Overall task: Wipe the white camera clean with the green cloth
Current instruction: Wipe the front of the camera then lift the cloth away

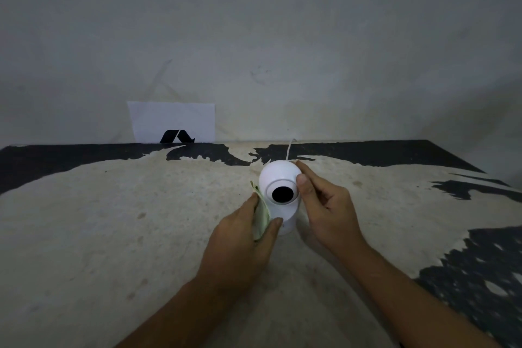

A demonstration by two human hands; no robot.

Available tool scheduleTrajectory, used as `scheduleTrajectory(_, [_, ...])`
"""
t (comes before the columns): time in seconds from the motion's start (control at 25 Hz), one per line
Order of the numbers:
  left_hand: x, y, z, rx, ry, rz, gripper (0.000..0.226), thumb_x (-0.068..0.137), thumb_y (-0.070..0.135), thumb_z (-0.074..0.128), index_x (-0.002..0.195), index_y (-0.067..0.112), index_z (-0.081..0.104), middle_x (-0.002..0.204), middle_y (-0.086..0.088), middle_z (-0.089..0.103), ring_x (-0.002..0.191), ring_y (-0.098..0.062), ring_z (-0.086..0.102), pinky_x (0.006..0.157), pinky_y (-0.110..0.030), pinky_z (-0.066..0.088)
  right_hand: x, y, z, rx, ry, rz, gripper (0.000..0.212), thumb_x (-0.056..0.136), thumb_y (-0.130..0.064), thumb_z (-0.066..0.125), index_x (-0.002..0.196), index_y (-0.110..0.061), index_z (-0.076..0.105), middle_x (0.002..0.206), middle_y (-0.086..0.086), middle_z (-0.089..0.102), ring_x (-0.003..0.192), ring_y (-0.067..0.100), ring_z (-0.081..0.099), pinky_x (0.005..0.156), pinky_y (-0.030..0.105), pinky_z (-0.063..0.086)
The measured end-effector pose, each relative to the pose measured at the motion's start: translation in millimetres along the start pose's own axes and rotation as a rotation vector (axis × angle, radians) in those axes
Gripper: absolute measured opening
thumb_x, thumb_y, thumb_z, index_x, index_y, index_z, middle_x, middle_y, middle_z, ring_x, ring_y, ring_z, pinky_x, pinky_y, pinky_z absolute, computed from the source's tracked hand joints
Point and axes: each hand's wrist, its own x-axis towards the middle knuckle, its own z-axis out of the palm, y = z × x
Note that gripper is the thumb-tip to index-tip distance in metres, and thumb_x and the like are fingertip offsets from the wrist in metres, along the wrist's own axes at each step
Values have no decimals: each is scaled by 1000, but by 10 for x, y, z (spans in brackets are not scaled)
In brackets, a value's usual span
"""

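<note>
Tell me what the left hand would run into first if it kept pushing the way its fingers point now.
The left hand points up and right with the green cloth pinched in it. The cloth already sits against the white camera, so the camera's left side comes first, though exact contact depth is hard to judge.

Two bare forearms are showing from the lower edge of the frame, without sleeves. The left hand (pixel 240 237) and right hand (pixel 324 206) are wearing no gloves, rings or watches; fingernails are showing short.

The scene is dim and grey, with no glare. Soft shadow pools on the table (pixel 113 220) just beneath the right hand (pixel 324 206). Wide-angle distortion bends the table's far edge beyond both hands.
</note>
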Motion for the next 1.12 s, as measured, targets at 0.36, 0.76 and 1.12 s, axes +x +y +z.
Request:
scheduleTrajectory(0.36, [97, -19, -176, -261, 234, -215, 14, 90, 18, 49, 87, 23, 62, 73, 1, 65, 66, -13, 60, 54, -24, 47, -13, 29, -17, -74, 0, -46, 46, 93, -36, 45, 133, -14, 53, 128, -7, 59, 111, -21, 48, 87, 0, 39])
scheduleTrajectory(0.76, [340, 350, -519, -639, 324, -152, 14, 86, 19, 59, 93, 29, 65, 79, 19, 71, 70, 1, 64, 59, -12, 51, -5, -216, -24, -192, 218, -282, 32, 91, -41, 48, 119, -28, 56, 118, -13, 60, 113, 9, 55, 91, 25, 43])
scheduleTrajectory(1.12, [323, 672, -381, -709, 202, -67, 13, 83, 16, 63, 95, 19, 66, 87, 7, 74, 80, -3, 68, 62, -10, 52, 100, -554, -250, 500, 53, 149, 33, 88, -11, 66, 117, -9, 51, 91, 13, 75, 83, 24, 72, 64, 38, 60])
